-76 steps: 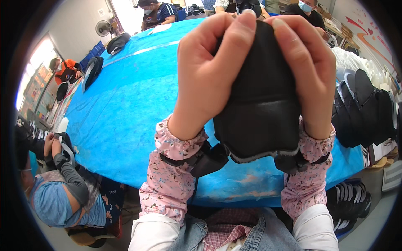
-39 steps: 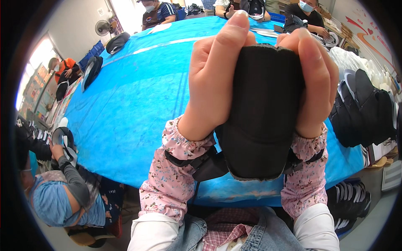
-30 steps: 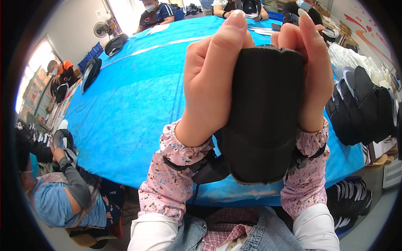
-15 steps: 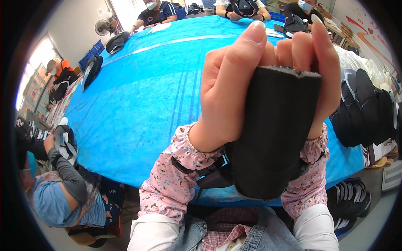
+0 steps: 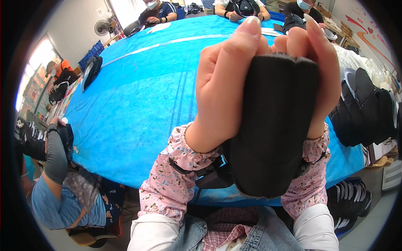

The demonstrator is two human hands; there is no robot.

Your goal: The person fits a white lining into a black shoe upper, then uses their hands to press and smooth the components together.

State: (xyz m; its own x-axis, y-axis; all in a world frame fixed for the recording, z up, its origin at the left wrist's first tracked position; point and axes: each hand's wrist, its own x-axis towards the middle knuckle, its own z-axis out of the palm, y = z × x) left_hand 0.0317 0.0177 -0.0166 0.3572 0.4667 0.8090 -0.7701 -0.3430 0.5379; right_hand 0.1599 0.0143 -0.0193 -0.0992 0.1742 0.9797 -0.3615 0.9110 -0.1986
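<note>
A black fabric piece, shaped somewhat like a shoe upper, is held up close in front of me above the table's near edge. Its rounded end points toward my chest, and a raw-looking edge is at the far end. My left hand grips the left side of that far end, fingers curled and thumb raised. On the opposite side my right hand holds it the same way, partly covered by the piece. Pink floral sleeve covers and black wrist straps are on both forearms.
A large table with a blue cover spreads ahead. Several dark fabric pieces are stacked at its right, with another stack below. A black piece lies at the left edge. Co-workers sit around, one close on my left.
The black piece and my hands have risen slightly and tilted. Across the table, a co-worker has picked up a dark piece; the one at left has shifted an arm.
</note>
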